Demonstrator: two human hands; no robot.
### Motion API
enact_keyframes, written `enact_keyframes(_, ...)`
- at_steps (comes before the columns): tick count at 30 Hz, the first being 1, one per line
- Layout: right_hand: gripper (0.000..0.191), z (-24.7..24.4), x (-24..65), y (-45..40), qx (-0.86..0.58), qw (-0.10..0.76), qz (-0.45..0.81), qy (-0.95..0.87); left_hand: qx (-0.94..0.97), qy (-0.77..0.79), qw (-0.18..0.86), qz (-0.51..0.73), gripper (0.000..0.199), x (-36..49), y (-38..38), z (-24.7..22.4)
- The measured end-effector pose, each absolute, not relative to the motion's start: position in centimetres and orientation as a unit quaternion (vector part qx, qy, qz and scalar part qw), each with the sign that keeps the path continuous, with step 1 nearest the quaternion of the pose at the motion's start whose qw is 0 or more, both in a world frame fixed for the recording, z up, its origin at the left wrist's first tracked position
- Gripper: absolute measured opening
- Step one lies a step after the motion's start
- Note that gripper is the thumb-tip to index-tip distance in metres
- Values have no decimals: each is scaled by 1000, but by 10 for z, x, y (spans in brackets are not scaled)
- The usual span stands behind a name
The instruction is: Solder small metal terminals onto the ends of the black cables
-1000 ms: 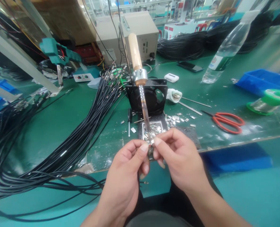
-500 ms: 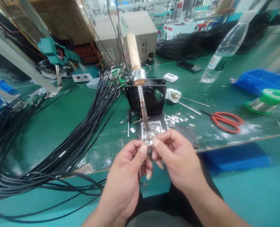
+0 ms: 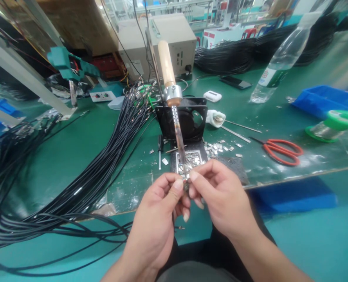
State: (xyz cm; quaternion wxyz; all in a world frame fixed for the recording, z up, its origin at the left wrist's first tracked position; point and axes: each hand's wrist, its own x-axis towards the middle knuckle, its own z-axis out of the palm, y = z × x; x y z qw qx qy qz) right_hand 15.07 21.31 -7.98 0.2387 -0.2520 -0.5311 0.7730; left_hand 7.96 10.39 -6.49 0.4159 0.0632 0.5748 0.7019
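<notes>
My left hand (image 3: 160, 213) and my right hand (image 3: 220, 196) meet at the bench's front edge, thumbs and fingertips pinched closely together. What they hold is too small and too covered to name. Right at the fingertips ends the metal tip of a soldering iron (image 3: 178, 133), which slants down with its wooden handle uppermost. Below the iron's tip, a small tray (image 3: 176, 161) holds many small silver metal pieces (image 3: 193, 159). Behind it stands a black square fan (image 3: 185, 121).
Black cables (image 3: 103, 156) sweep across the left side. Orange-handled scissors (image 3: 283, 152), a solder spool (image 3: 328, 127), a blue bin (image 3: 329, 101) and a plastic bottle (image 3: 282, 58) stand or lie at the right. A screwdriver (image 3: 160, 150) lies left of the tray.
</notes>
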Motion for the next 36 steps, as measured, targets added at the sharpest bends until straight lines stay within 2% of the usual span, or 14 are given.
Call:
enact_keyframes(27,20,-89,150,212,-259,254,767,-530,54,573,417,704,19,78,107,-66)
enact_keyframes(36,24,-92,164,207,-237,219,810,-489,43,549,458,697,30,86,96,-65)
